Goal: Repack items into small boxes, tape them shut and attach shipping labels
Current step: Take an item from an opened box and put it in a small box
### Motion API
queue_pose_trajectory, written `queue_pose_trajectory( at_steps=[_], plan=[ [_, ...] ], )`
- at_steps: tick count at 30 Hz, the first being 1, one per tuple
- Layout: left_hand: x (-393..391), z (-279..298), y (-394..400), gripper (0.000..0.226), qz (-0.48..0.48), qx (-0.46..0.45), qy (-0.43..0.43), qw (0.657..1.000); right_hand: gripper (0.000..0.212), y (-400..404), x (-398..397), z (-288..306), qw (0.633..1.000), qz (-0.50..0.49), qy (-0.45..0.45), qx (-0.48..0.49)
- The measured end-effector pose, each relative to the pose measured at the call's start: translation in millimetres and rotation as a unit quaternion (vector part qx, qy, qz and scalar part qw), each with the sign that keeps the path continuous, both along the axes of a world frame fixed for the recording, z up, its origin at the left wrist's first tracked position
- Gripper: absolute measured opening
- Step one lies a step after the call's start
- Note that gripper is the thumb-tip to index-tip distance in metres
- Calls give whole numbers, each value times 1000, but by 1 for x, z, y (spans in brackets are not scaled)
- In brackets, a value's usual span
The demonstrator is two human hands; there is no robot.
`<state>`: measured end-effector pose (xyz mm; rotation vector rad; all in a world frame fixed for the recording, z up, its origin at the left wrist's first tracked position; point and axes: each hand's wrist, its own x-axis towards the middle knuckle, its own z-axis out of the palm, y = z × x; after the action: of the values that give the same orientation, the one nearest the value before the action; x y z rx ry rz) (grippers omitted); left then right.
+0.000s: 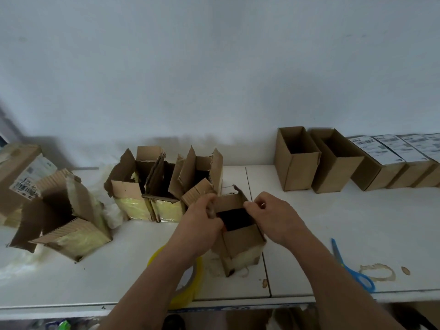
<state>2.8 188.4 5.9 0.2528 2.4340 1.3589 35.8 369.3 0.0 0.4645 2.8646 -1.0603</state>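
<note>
A white table (309, 234) stands against the wall. On it, far left, sit torn open cartons (152, 186); far right, two empty small boxes (316, 160) beside sealed labelled ones (392, 163). Near the front lie a yellow tape roll (192, 282), blue scissors (352, 267) and an open carton (240, 241).

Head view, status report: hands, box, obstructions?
Both hands, left and right, gripping flaps of open torn box. Dark item inside. Tape roll under left forearm.

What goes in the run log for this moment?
left hand: grips flap | right hand: grips flap | worn box: open | tape roll: idle
</note>
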Motion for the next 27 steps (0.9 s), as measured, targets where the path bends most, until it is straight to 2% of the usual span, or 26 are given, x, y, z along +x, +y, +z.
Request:
queue_pose_trajectory(
  at_steps=[2, 4, 6, 9, 11, 13, 15, 17, 19, 21, 22, 24, 27],
  plan=[
    [-1, -1, 1, 57, 5, 20, -23, 1000, 25, 7, 0, 1, 999, 18, 15, -45],
    [-3, -2, 0, 57, 17, 31, -38, 999, 30, 16, 1, 0, 995, 25, 11, -99],
    [-5, -4, -1, 54, 33, 31, -44, 998, 39, 25, 2, -3, 986, 0, -12, -167],
    [-10, -8, -5, 52, 48, 46, -35, 997, 33, 33, 6, -12, 968, -48, -47, -241],
    [-11, -10, -6, 54, 57, 68, -35, 995, 29, 33, 7, -19, 949, -77, -61, -300],
    [-12, -14, -4, 54, 69, 78, -27, 994, 27, 31, 7, -23, 914, -114, -77, -381],
    [-10, -17, 1, 53, 62, 3, 34, 998, 25, 29, 7, -24, 882, -141, -87, -442],
    [-9, -24, 4, 47, 43, -123, 134, 982, 23, 26, 7, -23, 861, -164, -86, -473],
    [-8, -33, 3, 37, 21, -219, 261, 940, 21, 21, 7, -22, 852, -184, -84, -483],
    [-10, -39, 2, 37, -10, -265, 355, 896, 22, 16, 7, -23, 844, -202, -83, -490],
    [-11, -38, 2, 44, -30, -283, 369, 885, 22, 15, 7, -23, 841, -209, -82, -492],
    [-12, -35, 0, 58, -67, -304, 348, 884, 21, 11, 6, -23, 841, -218, -76, -488],
    [-18, -28, -7, 48, -69, -264, 258, 927, 18, 6, 6, -19, 848, -228, -63, -474]
  ],
)
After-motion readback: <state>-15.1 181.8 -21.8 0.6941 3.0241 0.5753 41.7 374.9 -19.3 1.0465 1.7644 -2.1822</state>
